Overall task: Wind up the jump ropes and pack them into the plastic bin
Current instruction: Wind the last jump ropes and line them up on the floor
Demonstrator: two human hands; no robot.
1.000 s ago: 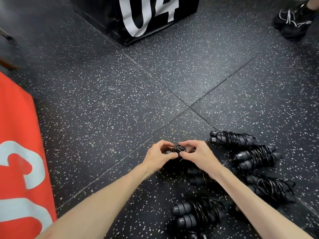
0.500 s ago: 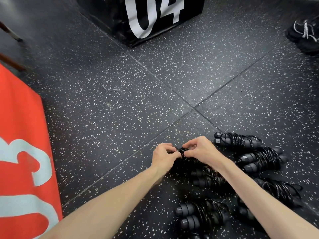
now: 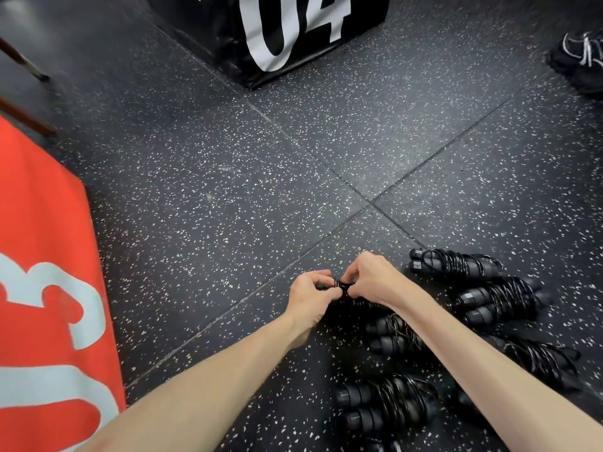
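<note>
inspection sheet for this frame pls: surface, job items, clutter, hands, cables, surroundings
Surface: dark speckled rubber floor tiles, seams crossing mid-frame.
Job's things: jump rope being wound, held between both hands; at least five wound ropes lie on the floor at right, e.g. the farthest bundle and the nearest bundle. Plastic bin: nothing seen.
Clutter: nothing seen.
Hands: left hand and right hand both pinch the rope's coils.
Cables: only the rope cords, wrapped round their handles.
Surroundings: black box marked 04 ahead; red box marked 03 at left; a dark shoe top right.
</note>
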